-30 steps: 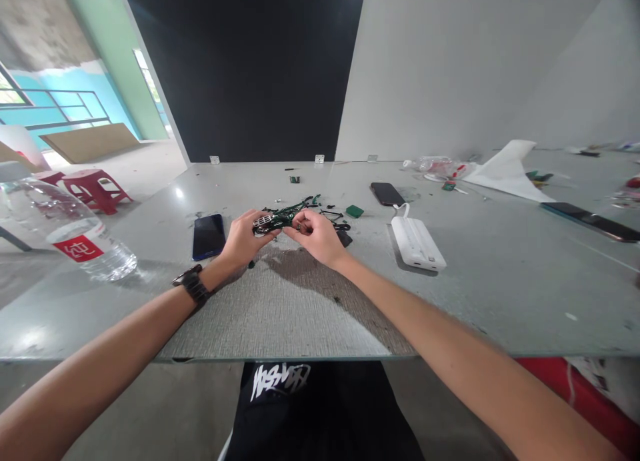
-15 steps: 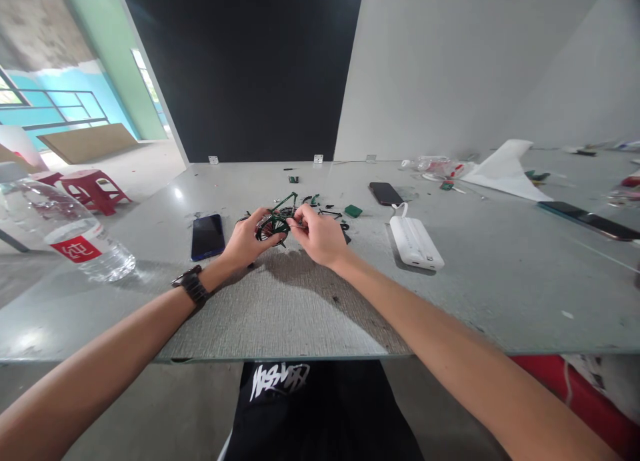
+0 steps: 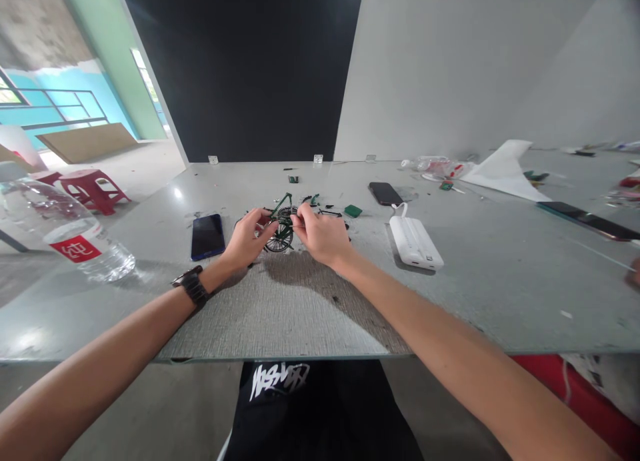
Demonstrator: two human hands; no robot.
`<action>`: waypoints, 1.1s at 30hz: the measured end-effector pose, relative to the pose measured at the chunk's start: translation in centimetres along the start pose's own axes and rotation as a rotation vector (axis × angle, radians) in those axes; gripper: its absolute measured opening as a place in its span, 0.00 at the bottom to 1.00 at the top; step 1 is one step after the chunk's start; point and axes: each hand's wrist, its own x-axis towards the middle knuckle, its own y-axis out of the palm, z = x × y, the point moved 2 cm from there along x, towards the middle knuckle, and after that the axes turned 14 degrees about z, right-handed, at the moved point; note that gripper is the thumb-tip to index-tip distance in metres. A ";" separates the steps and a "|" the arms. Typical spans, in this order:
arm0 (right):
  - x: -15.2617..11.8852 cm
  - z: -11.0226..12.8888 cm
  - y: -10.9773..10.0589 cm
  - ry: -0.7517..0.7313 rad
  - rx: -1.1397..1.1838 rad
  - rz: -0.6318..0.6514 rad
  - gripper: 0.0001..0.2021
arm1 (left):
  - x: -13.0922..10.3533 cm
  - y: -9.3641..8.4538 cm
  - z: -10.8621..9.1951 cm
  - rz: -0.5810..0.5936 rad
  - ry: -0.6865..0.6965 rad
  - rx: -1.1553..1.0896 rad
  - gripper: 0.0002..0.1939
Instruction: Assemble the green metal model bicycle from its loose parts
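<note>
A small green model bicycle [image 3: 280,237] with black spoked wheels is between my two hands over the table's middle. My left hand [image 3: 247,238] grips its left side between thumb and fingers. My right hand [image 3: 319,233] pinches at its right side; what the fingertips hold there is too small to make out. Behind and right of the hands lie small dark and green parts [image 3: 314,199]. A green block [image 3: 353,211] rests right of them, and a small green piece [image 3: 293,179] lies farther back.
A blue-edged phone [image 3: 207,236] and a water bottle [image 3: 90,248] are on the left. To the right are a white power bank [image 3: 415,241], a dark phone [image 3: 385,194] and a white wing-shaped piece [image 3: 505,171]. Another person's hand [image 3: 634,274] shows at the right edge.
The bicycle has turned and shifted slightly in my hands, and its wheel shows more fully. My left thumb has moved up off the wheel. A person's hand has come in at the right edge.
</note>
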 end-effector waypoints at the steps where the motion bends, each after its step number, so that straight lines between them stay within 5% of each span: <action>1: 0.0 0.1 0.0 -0.005 -0.002 0.001 0.12 | 0.0 0.0 0.1 -0.001 -0.018 -0.020 0.07; 9: -0.3 0.8 -0.3 -0.062 0.051 0.009 0.12 | -0.1 -0.1 -0.2 0.080 -0.032 -0.251 0.11; 15: -0.4 1.2 -0.2 -0.110 -0.152 -0.002 0.17 | 0.1 -0.1 -0.5 0.100 -0.017 -0.474 0.07; 22: -0.4 1.2 -0.7 -0.127 -0.281 -0.057 0.19 | 0.1 -0.4 -0.6 0.175 -0.086 -0.820 0.14; 33: 0.0 0.0 -1.5 -0.044 -0.254 -0.068 0.22 | 0.3 -0.3 0.2 0.162 -0.018 -0.907 0.12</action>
